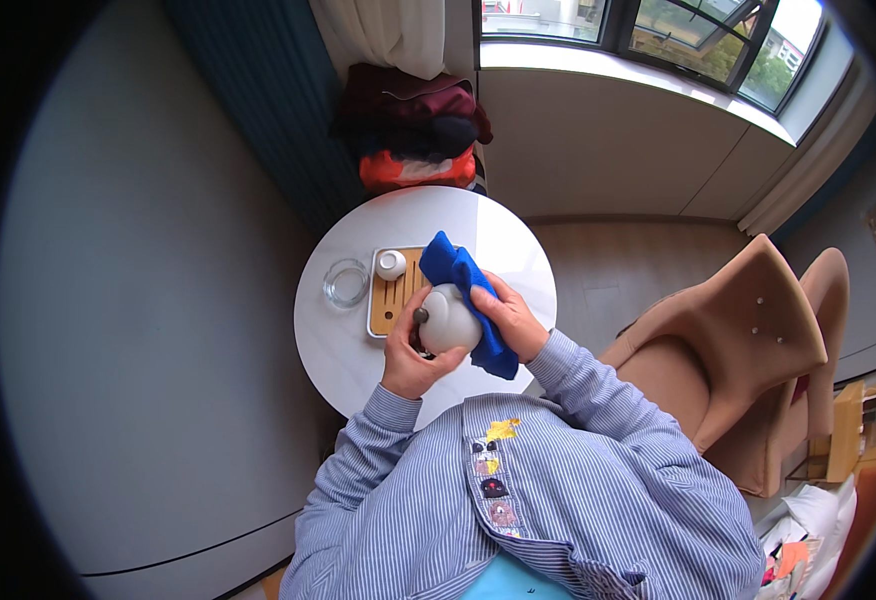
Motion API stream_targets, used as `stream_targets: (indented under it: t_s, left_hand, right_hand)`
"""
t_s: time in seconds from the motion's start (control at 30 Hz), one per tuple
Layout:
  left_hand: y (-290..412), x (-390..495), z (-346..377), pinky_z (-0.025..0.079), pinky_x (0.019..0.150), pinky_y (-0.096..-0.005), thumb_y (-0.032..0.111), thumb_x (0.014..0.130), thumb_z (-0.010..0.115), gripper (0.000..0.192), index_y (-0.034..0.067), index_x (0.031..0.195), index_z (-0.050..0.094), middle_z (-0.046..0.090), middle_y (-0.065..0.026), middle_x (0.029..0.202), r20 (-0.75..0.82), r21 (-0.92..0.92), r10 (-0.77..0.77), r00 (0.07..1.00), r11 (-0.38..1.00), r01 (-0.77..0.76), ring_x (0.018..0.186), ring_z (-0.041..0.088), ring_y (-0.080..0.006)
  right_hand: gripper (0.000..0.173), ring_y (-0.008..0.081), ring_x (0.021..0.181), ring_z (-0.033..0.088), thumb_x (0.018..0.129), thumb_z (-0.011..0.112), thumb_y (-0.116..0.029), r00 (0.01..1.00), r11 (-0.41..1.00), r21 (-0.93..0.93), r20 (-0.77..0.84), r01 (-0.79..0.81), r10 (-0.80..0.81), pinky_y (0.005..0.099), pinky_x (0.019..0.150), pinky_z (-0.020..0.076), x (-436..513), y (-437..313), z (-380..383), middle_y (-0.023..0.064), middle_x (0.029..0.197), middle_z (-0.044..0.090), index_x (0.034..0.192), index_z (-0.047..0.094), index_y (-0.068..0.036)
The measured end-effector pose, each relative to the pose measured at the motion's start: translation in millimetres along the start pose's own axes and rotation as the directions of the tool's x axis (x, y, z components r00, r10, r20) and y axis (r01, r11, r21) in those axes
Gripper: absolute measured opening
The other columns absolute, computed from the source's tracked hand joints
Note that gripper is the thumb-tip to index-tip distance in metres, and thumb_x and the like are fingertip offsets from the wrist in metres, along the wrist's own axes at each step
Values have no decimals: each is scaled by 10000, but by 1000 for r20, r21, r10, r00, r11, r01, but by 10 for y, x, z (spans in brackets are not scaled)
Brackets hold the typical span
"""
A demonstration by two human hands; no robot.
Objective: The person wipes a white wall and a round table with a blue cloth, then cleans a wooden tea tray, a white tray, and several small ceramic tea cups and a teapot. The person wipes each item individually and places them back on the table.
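Note:
Above the near part of a round white table, my left hand (pixel 412 358) grips a pale grey teapot (pixel 449 324) with a dark knob, tilted so that the knob points left. My right hand (pixel 511 315) holds a blue cloth (pixel 487 330) against the pot's right side; one end of the cloth sticks up past the pot and the other hangs below my hand. Behind the pot lies a slatted wooden tea tray (pixel 387 304) with a white rim, partly hidden by the pot and my left hand. A small white cup (pixel 391 265) stands on the tray.
A clear glass ashtray (pixel 346 283) sits left of the tray on the white table (pixel 333 360). Folded clothes (pixel 415 127) are stacked behind the table, beside a dark teal curtain (pixel 258 97). Tan upholstered chairs (pixel 715 345) stand at the right, below the window side.

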State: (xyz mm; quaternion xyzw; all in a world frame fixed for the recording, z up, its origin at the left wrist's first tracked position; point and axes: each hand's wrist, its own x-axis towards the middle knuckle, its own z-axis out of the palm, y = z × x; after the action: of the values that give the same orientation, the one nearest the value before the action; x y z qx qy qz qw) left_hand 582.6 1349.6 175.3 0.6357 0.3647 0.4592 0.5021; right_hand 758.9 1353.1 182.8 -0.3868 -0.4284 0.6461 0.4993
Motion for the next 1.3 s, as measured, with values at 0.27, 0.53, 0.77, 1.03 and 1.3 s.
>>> stream_targets:
  t_s: [0.27, 0.53, 0.77, 1.03, 1.3]
  left_hand:
    - [-10, -47, 1, 504, 844, -390, 244, 590, 839, 818, 53, 1290, 461, 464, -198, 1218, 148, 533, 274, 950, 787, -310, 1091, 525, -338]
    - [-607, -442, -81, 458, 877, -301, 236, 794, 715, 530, 49, 1247, 513, 495, -127, 1233, 74, 241, -40, 996, 970, 21, 1100, 521, -213]
    - [-915, -625, -110, 425, 947, -329, 242, 799, 706, 465, 84, 1214, 568, 512, -158, 1250, 31, 164, -291, 956, 945, 282, 1141, 513, -257]
    - [-1415, -827, -204, 412, 963, -313, 111, 789, 700, 376, 96, 1157, 624, 437, -196, 1331, -43, 39, -318, 947, 947, 320, 1177, 495, -244]
    - [-1755, -932, -261, 423, 949, -312, 135, 774, 720, 363, 124, 1129, 645, 448, -182, 1314, -182, 179, -230, 956, 948, 262, 1146, 506, -246]
  right_hand:
    - [837, 258, 1061, 551, 660, 810, -328, 986, 986, 8, -12, -169, 169, 368, 933, 454, -150, 111, -135, 150, 1176, 535, 1311, 377, -30]
    - [691, 234, 969, 596, 690, 792, -259, 925, 918, 161, -54, -363, 376, 357, 861, 502, -287, 804, -141, 137, 1101, 583, 1244, 449, -27]
    - [657, 231, 954, 603, 706, 789, -264, 860, 856, 221, -108, -468, 498, 370, 839, 509, -309, 1283, -125, 121, 1094, 594, 1233, 474, -32]
    - [575, 206, 881, 623, 711, 785, -202, 866, 835, 313, -68, -453, 495, 352, 788, 536, -259, 1685, -89, 90, 1041, 609, 1185, 498, -53]
    - [526, 158, 856, 596, 718, 788, -185, 864, 903, 53, -271, -426, 424, 302, 768, 506, -107, 1808, 90, 73, 982, 615, 1147, 521, -35]
